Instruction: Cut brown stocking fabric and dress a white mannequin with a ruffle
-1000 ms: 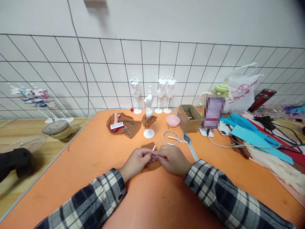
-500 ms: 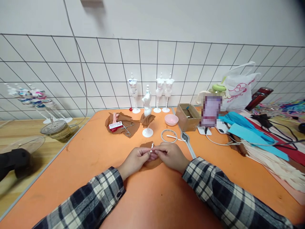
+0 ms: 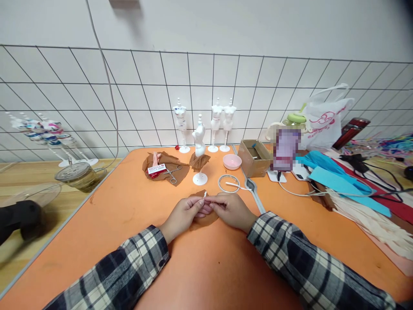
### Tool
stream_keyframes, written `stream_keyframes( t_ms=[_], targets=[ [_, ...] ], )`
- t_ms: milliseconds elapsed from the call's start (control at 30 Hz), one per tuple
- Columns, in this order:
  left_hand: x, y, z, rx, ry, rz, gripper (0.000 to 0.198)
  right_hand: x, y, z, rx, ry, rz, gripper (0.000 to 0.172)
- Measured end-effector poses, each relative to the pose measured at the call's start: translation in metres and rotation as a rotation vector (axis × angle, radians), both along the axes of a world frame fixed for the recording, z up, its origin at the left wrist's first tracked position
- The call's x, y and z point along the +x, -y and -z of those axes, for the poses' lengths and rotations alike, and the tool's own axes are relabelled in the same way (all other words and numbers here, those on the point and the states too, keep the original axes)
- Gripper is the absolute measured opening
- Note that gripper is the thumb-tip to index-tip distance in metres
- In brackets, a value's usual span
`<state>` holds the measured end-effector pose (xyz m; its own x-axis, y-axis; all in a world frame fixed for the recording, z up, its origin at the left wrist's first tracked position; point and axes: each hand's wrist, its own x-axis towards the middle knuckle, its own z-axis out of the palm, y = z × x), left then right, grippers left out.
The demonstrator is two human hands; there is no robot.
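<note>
My left hand (image 3: 185,214) is closed, with a small white strip (image 3: 205,194) pinched at its fingertips. My right hand (image 3: 229,209) meets it from the other side, its thumb and finger also pinched at the strip. Most of the strip is hidden by my fingers. Under both hands lies a piece of brown fabric (image 3: 206,221) on the orange table. Just beyond stands a small white mannequin (image 3: 199,137) with brown fabric gathered round its lower part. A clear ring with a white strip (image 3: 229,184) lies to the right.
A pink bowl (image 3: 232,162) and cardboard box (image 3: 255,160) stand behind my right hand. Scissor-like clamps (image 3: 174,174) lie on brown fabric at left. More white mannequins (image 3: 181,125) line the wall. A phone (image 3: 285,150), cables and coloured fabric strips (image 3: 350,191) fill the right side.
The white strip shows less above my fingertips, and its lower end is now covered. My left fingers have shifted slightly; the other objects stay put.
</note>
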<state>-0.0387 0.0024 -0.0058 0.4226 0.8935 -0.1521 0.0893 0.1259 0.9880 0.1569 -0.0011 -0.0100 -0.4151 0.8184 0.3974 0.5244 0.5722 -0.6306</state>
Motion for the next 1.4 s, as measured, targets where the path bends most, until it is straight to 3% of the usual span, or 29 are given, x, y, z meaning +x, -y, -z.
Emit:
stream_keyframes(
  t_ms=[367,667,900,1033,1233,1400],
  targets=[
    [0.000,0.000,0.001,0.053,-0.047,0.142,0.034,-0.002,0.006,-0.007,0.143,0.136,0.071,0.018],
    [0.004,0.003,0.000,0.118,-0.105,0.140,0.028,-0.002,0.010,-0.008,0.387,0.351,0.063,0.025],
    [0.002,0.001,0.000,0.057,-0.073,0.116,0.035,-0.003,0.012,-0.008,0.397,0.334,0.174,0.022],
    [0.002,0.001,0.003,0.088,-0.090,0.143,0.036,-0.003,0.010,-0.005,0.408,0.388,0.142,0.023],
    [0.004,0.002,0.003,0.177,-0.162,0.162,0.037,-0.006,0.010,-0.006,0.310,0.397,0.139,0.018],
    [0.004,0.003,0.001,0.268,-0.263,0.172,0.032,-0.012,0.010,-0.006,-0.030,0.138,0.139,0.003]
  ],
)
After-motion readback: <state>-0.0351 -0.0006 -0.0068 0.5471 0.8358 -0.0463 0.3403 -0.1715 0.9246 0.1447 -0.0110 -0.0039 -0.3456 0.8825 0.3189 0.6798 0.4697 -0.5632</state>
